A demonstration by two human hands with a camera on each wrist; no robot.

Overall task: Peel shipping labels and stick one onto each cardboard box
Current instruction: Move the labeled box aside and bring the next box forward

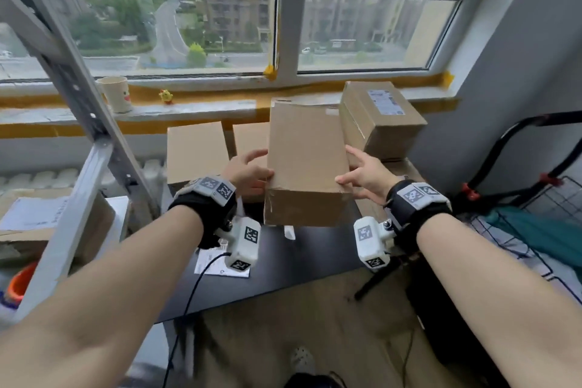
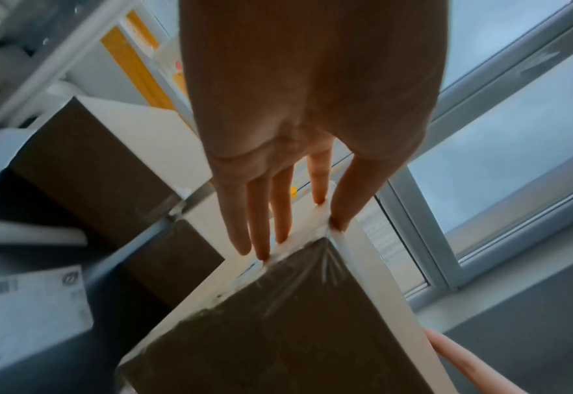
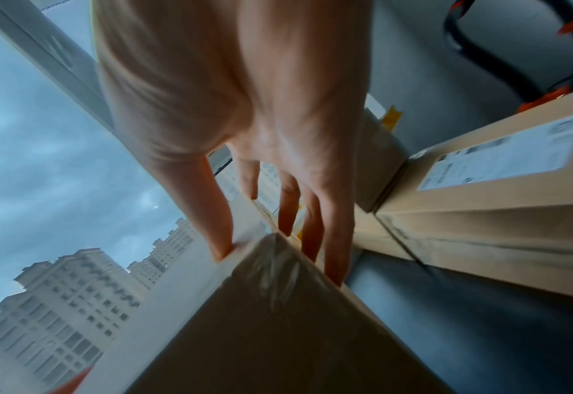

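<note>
Both hands hold a plain brown cardboard box (image 1: 305,161) in the air over the black table (image 1: 308,255); no label shows on its faces. My left hand (image 1: 248,173) grips its near left corner, thumb on top and fingers down the side (image 2: 298,234). My right hand (image 1: 365,176) grips the near right corner the same way (image 3: 278,264). Clear tape wraps the box end (image 2: 295,333) (image 3: 278,333). A white label sheet (image 1: 217,264) lies on the table under my left wrist.
A box bearing a white label (image 1: 381,120) is stacked at the back right. Two plain boxes (image 1: 195,148) (image 1: 248,138) stand behind the held one. A metal shelf frame (image 1: 94,123) with a labelled box (image 1: 31,214) is on the left; a wire rack (image 1: 535,230) is on the right.
</note>
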